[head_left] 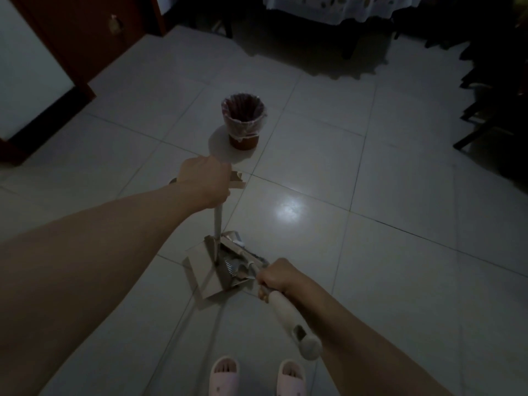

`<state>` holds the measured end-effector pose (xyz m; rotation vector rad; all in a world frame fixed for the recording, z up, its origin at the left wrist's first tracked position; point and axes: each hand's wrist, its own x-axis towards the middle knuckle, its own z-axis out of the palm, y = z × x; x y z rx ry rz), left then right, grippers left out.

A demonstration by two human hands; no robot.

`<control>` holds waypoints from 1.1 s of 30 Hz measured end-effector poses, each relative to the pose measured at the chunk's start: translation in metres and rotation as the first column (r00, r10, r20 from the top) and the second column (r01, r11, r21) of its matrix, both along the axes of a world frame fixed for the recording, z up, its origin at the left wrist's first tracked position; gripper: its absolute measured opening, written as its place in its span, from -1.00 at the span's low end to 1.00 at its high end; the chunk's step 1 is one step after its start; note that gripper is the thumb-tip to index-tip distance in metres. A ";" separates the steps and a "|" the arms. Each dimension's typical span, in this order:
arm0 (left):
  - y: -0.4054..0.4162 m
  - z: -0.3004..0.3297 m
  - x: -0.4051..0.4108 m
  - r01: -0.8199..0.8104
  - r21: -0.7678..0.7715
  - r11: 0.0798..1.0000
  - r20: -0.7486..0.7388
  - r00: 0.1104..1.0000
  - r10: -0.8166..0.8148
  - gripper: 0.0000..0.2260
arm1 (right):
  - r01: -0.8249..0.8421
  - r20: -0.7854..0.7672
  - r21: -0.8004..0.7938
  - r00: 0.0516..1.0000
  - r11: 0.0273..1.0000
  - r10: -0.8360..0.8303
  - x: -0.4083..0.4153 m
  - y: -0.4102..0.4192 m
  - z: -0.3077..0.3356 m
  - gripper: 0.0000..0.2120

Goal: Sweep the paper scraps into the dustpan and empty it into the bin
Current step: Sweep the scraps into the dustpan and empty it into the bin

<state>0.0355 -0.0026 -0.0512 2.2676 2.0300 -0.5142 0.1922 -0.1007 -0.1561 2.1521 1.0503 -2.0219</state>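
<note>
My left hand (207, 182) grips the top of the upright dustpan handle (218, 221). The grey dustpan (210, 262) rests on the tiled floor below it, with brownish paper scraps (210, 284) inside and around it. My right hand (277, 277) holds the broom's cream handle (285, 308), and the broom head (243, 250) lies against the pan's mouth. Another paper scrap (237, 181) lies on the floor beside my left hand. The small bin (243, 121), lined with a clear bag, stands further ahead on the floor.
A dark wooden door frame (77, 52) is at the far left. A table with a white cloth (328, 10) stands at the back, and dark chairs (491, 95) are on the right. My pink slippers (224, 375) show at the bottom edge.
</note>
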 end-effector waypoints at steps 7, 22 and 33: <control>-0.016 0.003 -0.025 0.004 0.008 1.000 0.047 0.999 -0.004 -0.75 | 0.002 0.048 -0.002 0.999 1.000 -0.002 0.007 -0.006 0.022 -0.89; -0.037 0.010 -0.029 -0.003 0.005 1.000 0.019 1.000 0.002 -0.71 | 0.246 -0.036 -0.021 0.968 0.969 -0.247 0.015 -0.024 0.046 -0.79; -0.046 0.025 -0.026 -0.026 -0.009 1.000 0.024 0.999 0.026 -0.71 | 0.204 0.008 0.050 0.979 0.978 -0.204 0.035 -0.020 0.060 -0.81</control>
